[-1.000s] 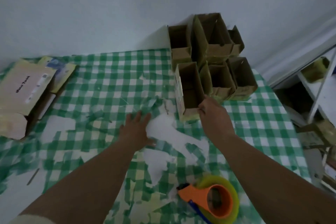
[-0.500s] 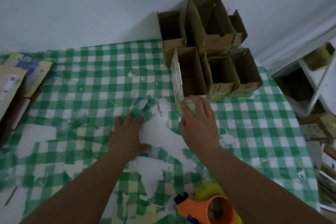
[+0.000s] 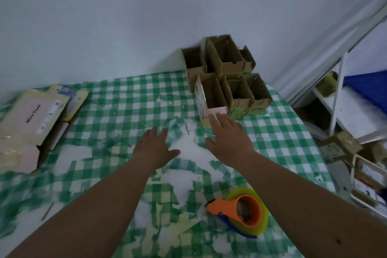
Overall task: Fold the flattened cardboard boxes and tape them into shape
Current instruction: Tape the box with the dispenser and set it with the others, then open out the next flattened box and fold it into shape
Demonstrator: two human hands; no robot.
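Head view: we find both hands open, the left hand [image 3: 154,148] flat on the tablecloth [image 3: 125,98], the right hand [image 3: 227,136] fingertips at the newest folded box [image 3: 210,98], so we judge the next step is fetching a flattened box [image 3: 31,115].

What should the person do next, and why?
Probably reach the left hand to the flat boxes at the table's left edge. The folded box stands with the others, the right hand is open at it, and both hands hold nothing.
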